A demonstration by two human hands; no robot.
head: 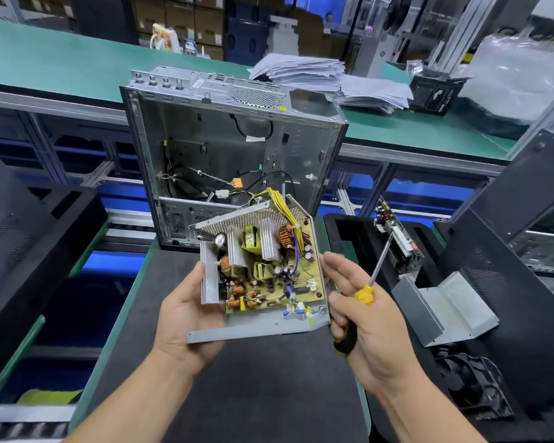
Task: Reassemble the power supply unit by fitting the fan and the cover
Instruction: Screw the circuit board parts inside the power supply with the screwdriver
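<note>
You hold the open power supply unit [259, 270] above the dark tabletop [237, 394], tilted toward you so its board can be checked. Your left hand [186, 318] cradles its left side, fingers curled underneath. Your right hand [362, 314] steadies its right edge with straight fingers while the rest clamp the screwdriver [367, 290]. The cover [445, 308] and fan [474, 385] wait at right, not yet fitted.

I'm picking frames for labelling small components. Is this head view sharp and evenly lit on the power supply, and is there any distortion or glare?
Head view: the open power supply unit is sharp and evenly lit, its parts readable; wide-angle lens bends the green bench edges and side frames; mild glare on the plastic sheeting top right; far shelves softer; the black fan at lower right is dark and stretched.
</note>
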